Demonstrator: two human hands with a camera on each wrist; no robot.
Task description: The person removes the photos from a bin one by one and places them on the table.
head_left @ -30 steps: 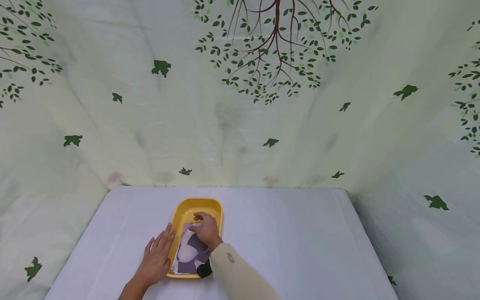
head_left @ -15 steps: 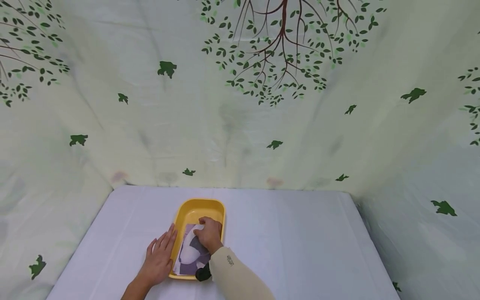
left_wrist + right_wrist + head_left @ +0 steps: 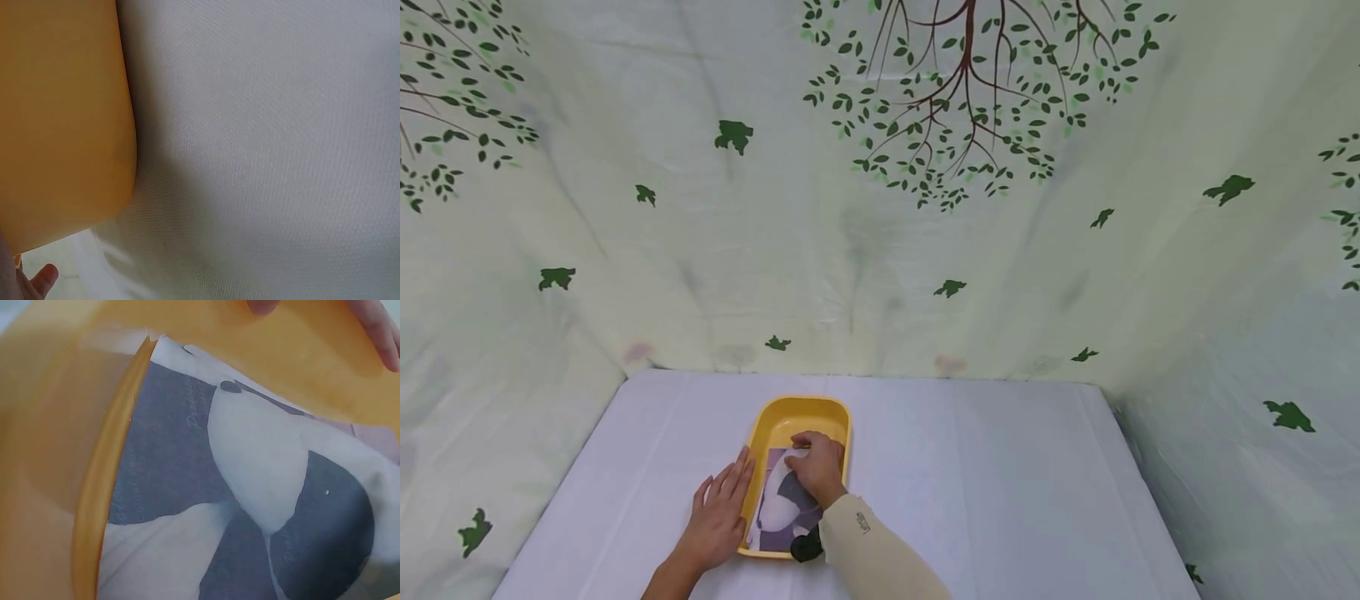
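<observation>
A yellow tray (image 3: 786, 425) stands left of centre on the white-covered table. Printed paper (image 3: 778, 504) with purple, white and dark shapes lies flat inside it, towards the near end. My left hand (image 3: 718, 512) rests along the tray's left rim with straight fingers. Over the far end of the paper, my right hand (image 3: 820, 469) has bent fingers, thumb and index apart. In the right wrist view, two separated fingertips (image 3: 378, 331) show beyond the edge of the paper (image 3: 262, 456). The left wrist view shows the tray's outer wall (image 3: 62, 125) and a fingertip (image 3: 44, 279).
A white cloth (image 3: 985, 475) covers the table, extending to the right of the tray. Behind and at both sides hang pale curtains (image 3: 865, 250) printed with leaves and branches. A small black device (image 3: 807, 546) sits at the right wrist.
The head view has shifted slightly, moving the scene a little to the right. Both hands, the tray and the paper keep nearly the same places relative to each other.
</observation>
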